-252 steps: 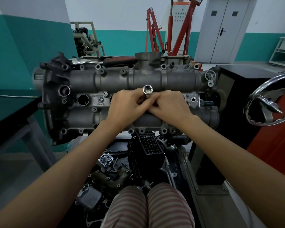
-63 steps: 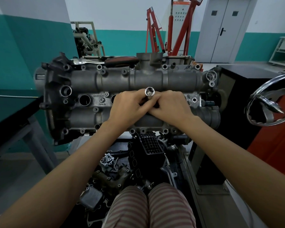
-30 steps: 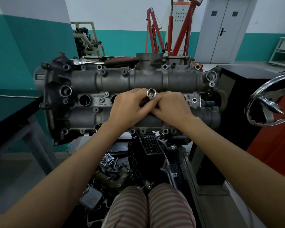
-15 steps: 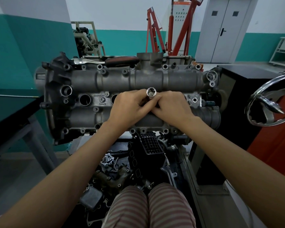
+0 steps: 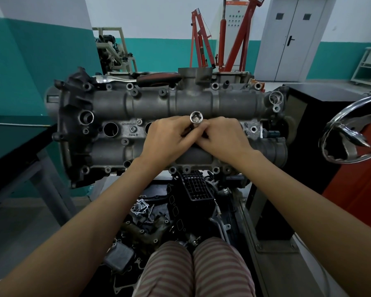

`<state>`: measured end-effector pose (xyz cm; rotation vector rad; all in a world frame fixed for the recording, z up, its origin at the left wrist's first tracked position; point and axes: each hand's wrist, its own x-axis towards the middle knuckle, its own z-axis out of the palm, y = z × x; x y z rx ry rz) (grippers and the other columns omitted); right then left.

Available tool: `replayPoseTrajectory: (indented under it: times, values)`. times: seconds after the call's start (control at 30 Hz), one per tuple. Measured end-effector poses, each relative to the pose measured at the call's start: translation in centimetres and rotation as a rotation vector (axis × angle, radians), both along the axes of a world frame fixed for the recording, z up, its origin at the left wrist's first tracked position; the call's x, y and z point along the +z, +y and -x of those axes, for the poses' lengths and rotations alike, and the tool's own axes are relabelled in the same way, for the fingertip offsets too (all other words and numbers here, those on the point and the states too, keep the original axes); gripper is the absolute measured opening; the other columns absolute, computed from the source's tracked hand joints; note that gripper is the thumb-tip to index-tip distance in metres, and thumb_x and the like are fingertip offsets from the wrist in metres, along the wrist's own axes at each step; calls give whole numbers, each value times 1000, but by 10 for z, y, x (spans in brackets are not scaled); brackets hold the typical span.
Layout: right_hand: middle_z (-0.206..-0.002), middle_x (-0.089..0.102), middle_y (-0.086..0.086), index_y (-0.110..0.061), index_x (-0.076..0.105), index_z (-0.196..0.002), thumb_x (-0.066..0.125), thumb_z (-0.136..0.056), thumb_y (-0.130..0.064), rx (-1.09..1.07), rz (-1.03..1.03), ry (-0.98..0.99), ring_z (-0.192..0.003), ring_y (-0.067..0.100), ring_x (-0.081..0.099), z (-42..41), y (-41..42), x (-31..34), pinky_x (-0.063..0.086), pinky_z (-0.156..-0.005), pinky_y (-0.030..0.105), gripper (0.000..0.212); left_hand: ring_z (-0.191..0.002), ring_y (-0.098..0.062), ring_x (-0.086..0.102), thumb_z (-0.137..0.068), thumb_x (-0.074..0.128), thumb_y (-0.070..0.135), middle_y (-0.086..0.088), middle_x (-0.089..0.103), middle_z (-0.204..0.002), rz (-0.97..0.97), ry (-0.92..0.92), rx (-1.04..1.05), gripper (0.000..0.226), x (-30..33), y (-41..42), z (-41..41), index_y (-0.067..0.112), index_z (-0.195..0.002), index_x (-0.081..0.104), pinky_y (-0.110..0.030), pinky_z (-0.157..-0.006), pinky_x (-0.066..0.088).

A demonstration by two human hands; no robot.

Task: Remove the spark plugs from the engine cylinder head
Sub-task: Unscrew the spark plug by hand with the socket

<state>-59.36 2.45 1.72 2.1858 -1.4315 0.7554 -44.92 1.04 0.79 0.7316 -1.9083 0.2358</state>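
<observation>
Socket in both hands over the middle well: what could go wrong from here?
The socket is only pinched by the left hand and right hand; fingertips could slip, or it could tilt in the cylinder head. Anything dropped might fall into the open well. The ratchet resting on the far edge could slide off.

Bare forearms, no sleeves; striped trousers (image 5: 193, 269), prob. pink-grey.

Head camera looks forward and down — close over the cylinder head (image 5: 150, 108)
</observation>
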Motion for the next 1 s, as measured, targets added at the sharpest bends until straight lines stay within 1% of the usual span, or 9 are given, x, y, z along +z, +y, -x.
replayPoseTrajectory:
  times: [0.13, 0.27, 0.37, 0.47, 0.6, 0.77, 0.87, 0.93, 1.0]
  values:
    - [-84, 67, 8, -10, 62, -90, 40, -87, -38, 12, 9, 39, -78, 30, 61, 0, -2, -2, 34, -59, 33, 35, -50, -17, 52, -86, 52, 38, 2, 55, -57, 13, -14, -6, 34, -1, 1, 1, 10, -69, 61, -21, -50, 33]
    - [-84, 66, 4, -9, 53, -97, 39, -83, -41, 45, 12, -1, -72, 26, 62, -1, 2, 0, 36, -54, 31, 38, -51, -10, 37, -86, 47, 34, 15, 34, -61, -33, -15, -12, 23, 1, 3, 2, 20, -73, 34, -23, -48, 27]
    - [-77, 66, 3, -10, 54, -98, 44, -84, -43, 32, 19, -14, -68, 25, 62, -1, 1, 0, 32, -52, 28, 37, -48, -13, 43, -88, 50, 32, 13, 39, -58, 15, -31, 6, 24, 1, 3, 2, 19, -68, 45, -21, -49, 25]
    - [-74, 68, 7, -12, 62, -89, 46, -86, -46, 6, 24, 4, -71, 28, 63, 0, 0, -1, 31, -54, 28, 38, -45, -21, 52, -87, 50, 40, -1, 52, -48, -2, -32, 15, 41, 1, 2, 0, 9, -61, 59, -22, -49, 26]
    - [-71, 66, 15, -5, 61, -77, 50, -86, -31, 36, 13, -23, -66, 37, 60, 0, 1, -1, 27, -53, 31, 30, -49, -24, 52, -87, 47, 44, -1, 53, -53, -23, -39, 8, 44, 1, 3, 1, 7, -64, 56, -29, -46, 36]
    - [-88, 65, 5, -8, 55, -99, 41, -85, -37, 51, 27, -7, -76, 28, 61, -1, 2, 0, 38, -56, 33, 35, -52, -13, 42, -85, 45, 35, 11, 42, -67, -24, -31, -12, 24, -1, 4, 2, 13, -74, 45, -27, -46, 35]
    - [-81, 66, 4, -9, 53, -100, 42, -86, -42, 32, 31, -10, -70, 26, 62, -1, 2, -1, 31, -52, 29, 38, -54, -10, 38, -89, 48, 33, 14, 37, -68, -5, -36, 5, 21, 0, 3, 2, 23, -77, 34, -24, -49, 30]
    - [-76, 67, 5, -11, 58, -99, 38, -85, -50, 6, 26, 26, -69, 25, 62, -1, 1, -1, 29, -52, 28, 46, -51, -13, 42, -89, 54, 34, 13, 38, -63, 4, -27, 11, 25, 0, 2, 1, 22, -71, 41, -22, -51, 29]
    - [-72, 67, 9, -10, 63, -86, 41, -87, -50, 10, 17, 35, -68, 27, 62, 0, 1, -1, 28, -54, 28, 46, -49, -18, 49, -88, 54, 36, 7, 45, -57, 19, -13, 13, 32, -1, 1, 1, 14, -65, 54, -22, -51, 30]
